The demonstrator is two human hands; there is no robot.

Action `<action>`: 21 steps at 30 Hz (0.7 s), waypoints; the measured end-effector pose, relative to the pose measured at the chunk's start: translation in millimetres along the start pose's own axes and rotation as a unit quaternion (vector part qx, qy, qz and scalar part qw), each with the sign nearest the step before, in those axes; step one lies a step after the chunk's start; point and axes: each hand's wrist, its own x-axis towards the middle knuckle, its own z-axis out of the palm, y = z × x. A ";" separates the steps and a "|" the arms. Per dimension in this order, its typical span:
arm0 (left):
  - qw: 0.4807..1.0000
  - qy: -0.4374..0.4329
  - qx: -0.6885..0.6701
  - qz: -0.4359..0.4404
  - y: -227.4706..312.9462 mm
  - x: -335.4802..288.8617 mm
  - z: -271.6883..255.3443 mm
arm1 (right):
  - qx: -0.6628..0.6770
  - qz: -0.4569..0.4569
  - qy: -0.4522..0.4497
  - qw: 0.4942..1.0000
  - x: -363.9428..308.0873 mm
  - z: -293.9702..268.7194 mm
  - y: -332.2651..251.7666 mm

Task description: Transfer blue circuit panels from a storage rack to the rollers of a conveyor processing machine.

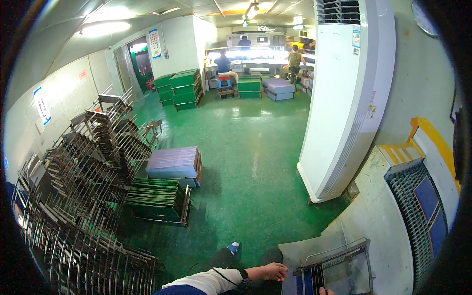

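2 bare hands work low in the view, beside a wire rack (339,255) that stands on a pale metal surface (290,250) at the lower right. The left hand (274,272), below a white sleeve (216,280) and a dark wristband (243,273), hangs just left of the rack — half open, fingers loosely bent, nothing visible in its grasp. Of the right hand (326,291) only a bit of the fingers shows at the bottom edge, by the slotted boards; whether it grips 1 of them, I cannot tell. Those dark blue boards (306,281) sit in the left part of the rack, thin dark edges upward.

To the right, 2 blue panels (426,199) lie on the rollers of a conveyor (410,196). Behind the rack rises a tall white air conditioner (334,98). At left, many metal racks (88,162) are heaped together; near them on the green floor (246,167) are a rack of green boards (155,196) and a stack of greyish-purple boards (172,164). Far back, 2 people (223,64) sit at a brightly lit bench (260,54) — well apart from these hands.
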 end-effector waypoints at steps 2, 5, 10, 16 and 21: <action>1.000 0.003 0.004 0.003 -0.5 1.3 -0.6 | 0.000 -0.005 0.002 1.000 2.1 3.4 7.1; 1.000 -0.001 0.004 0.011 0.5 -0.4 2.1 | -0.004 0.020 -0.013 1.000 -0.6 -2.0 1.7; 1.000 -0.008 -0.003 0.011 -1.4 -0.9 -1.5 | 0.011 -0.003 0.005 1.000 -4.4 -5.9 -14.4; 1.000 -0.006 0.002 0.002 1.5 -3.1 1.6 | -0.007 0.008 -0.003 1.000 -6.0 -8.2 -13.0; 1.000 -0.002 0.007 0.006 0.5 -2.2 1.0 | 0.002 0.002 -0.007 1.000 -8.5 -12.6 -24.0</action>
